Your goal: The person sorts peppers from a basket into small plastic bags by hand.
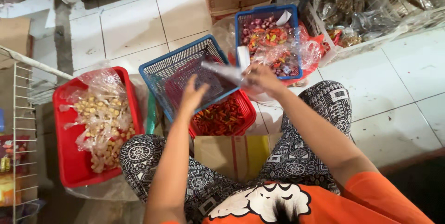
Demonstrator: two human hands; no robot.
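Holding a clear bag (222, 72) at frame centre, the right hand (262, 78) has fingers pinched on its edge. Left hand (192, 95) hovers just beside it, fingers spread, empty. Bag appears unfilled; chillies (220, 117) remain in the red basket (248, 108) below. Filling looks outstanding.

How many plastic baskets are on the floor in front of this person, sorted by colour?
Red baskets: 2, one with bagged nuts, one with chillies
Blue baskets: 2, one empty, one with bagged sweets
Total: 4
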